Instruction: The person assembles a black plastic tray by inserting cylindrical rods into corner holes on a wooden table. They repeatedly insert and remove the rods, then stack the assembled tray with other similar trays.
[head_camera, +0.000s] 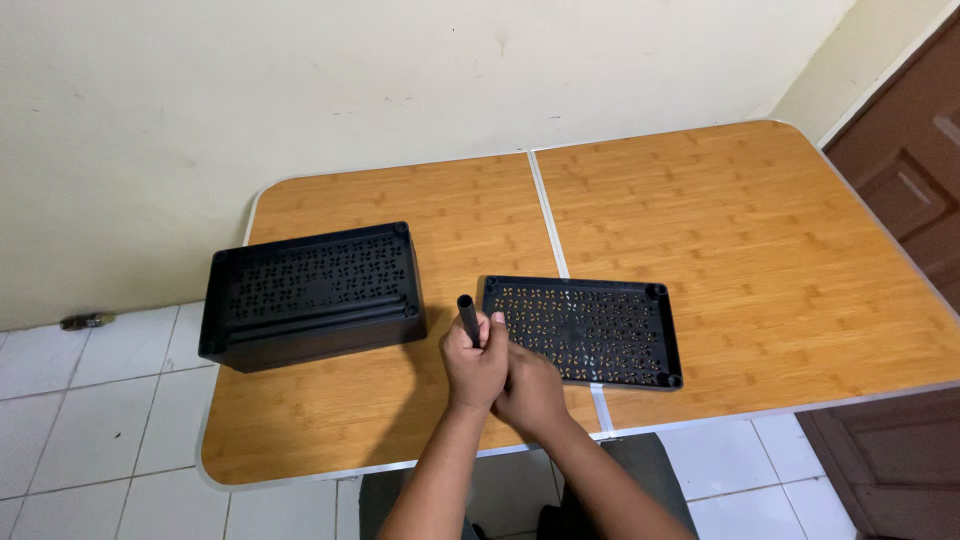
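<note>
Here, the left hand (475, 365) is gripping an upright black tube (468, 318), fingers wrapped tight. The right hand (530, 392) is pressing against it, its grasp unclear. A flat perforated tray (585, 330) is lying just right; a black crate (310, 295) is sitting left.

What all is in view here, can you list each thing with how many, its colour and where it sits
Folding table: one, wood-grain top with a pale metal edge and centre seam, against the wall.
Perforated box: one, black, on the left half of the table.
Perforated flat panel: one, black, lying flat across the centre seam, right of the box.
Tube: one, black, short, held upright between the box and the panel.
Wall: cream, behind the table.
Floor tiles: white, left and below the table.
Door: brown, at the right edge.
Small object: one, dark, on the floor by the wall; too small to identify.
Left hand: wrapped around the tube.
Right hand: pressed against the left hand, at the tube's lower end.
</note>
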